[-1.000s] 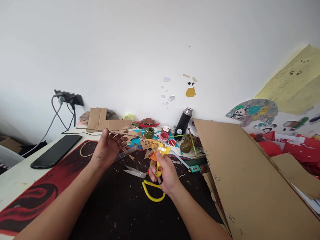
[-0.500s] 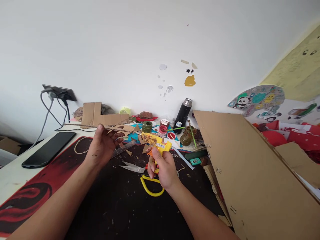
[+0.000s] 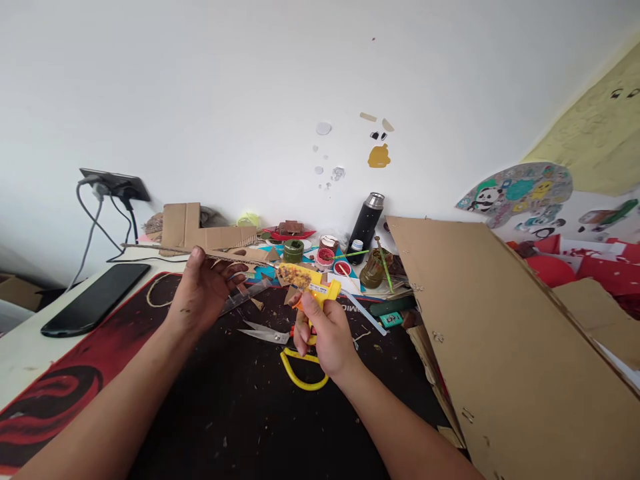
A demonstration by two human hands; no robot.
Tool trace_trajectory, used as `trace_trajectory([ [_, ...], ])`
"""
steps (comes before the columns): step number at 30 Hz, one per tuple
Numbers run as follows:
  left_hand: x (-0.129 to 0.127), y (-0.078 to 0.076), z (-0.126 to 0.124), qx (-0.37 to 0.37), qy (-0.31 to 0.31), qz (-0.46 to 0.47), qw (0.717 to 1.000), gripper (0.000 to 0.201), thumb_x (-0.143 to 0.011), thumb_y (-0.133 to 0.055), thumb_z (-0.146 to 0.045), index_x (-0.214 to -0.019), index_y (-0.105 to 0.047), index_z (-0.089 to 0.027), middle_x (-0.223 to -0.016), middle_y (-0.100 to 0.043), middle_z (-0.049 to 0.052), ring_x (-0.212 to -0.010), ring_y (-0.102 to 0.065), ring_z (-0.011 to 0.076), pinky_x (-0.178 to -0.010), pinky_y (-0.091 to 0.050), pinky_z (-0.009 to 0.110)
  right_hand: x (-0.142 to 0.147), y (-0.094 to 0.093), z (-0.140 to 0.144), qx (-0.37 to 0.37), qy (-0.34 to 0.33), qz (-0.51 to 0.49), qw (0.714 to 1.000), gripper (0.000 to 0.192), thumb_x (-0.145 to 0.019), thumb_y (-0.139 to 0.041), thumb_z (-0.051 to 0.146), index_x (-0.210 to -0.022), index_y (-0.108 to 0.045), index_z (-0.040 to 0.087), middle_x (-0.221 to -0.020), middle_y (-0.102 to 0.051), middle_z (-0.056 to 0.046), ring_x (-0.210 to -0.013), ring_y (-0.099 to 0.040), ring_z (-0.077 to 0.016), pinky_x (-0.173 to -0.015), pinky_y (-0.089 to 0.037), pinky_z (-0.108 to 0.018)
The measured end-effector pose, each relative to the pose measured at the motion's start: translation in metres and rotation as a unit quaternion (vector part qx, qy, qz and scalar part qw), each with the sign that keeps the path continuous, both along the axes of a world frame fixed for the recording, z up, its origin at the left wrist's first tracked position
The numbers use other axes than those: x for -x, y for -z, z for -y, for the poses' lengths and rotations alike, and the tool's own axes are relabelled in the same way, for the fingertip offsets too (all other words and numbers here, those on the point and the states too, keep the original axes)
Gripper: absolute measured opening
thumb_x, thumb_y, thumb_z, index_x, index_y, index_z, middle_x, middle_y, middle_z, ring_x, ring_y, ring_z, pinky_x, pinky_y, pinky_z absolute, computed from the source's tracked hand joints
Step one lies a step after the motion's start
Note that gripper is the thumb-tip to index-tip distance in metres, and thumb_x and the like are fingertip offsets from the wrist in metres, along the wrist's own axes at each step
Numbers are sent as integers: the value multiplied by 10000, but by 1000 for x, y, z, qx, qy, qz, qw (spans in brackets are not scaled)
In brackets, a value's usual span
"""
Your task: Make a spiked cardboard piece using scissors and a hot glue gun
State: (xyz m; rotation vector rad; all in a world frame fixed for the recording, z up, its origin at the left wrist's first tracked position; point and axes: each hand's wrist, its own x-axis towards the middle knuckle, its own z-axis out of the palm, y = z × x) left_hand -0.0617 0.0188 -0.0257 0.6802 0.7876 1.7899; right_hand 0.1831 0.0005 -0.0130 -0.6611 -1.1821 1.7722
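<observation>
Both hands meet: glue gun (image 3: 310, 285) nozzle touches cardboard strip (image 3: 200, 253).

Yellow glue gun (image 3: 311, 288) with orange trigger; brown cardboard strip (image 3: 200, 253); yellow-handled scissors (image 3: 290, 353); black-red mat (image 3: 75, 387)

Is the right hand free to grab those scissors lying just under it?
Probably not yet: the right hand is wrapped around the yellow glue gun. The scissors lie uncovered on the mat directly below.

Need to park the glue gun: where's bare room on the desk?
Bare patch: the black mat between the forearms, below the scissors. Also the white desk beside the phone. Crowded: the back row around the flask.
</observation>
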Motion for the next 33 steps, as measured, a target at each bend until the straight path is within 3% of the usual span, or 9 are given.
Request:
trace_trajectory([
  [33, 6, 4, -1, 3, 0, 7, 1000, 632, -756, -904, -673, -1125, -791, -173, -999, -833, 91, -853, -764, 232, -751, -638, 346, -1, 0, 2, 0, -10, 8, 1000, 635, -838, -774, 797, -940, -677, 178, -503, -473, 92, -354, -475, -104, -414, -348, -238],
])
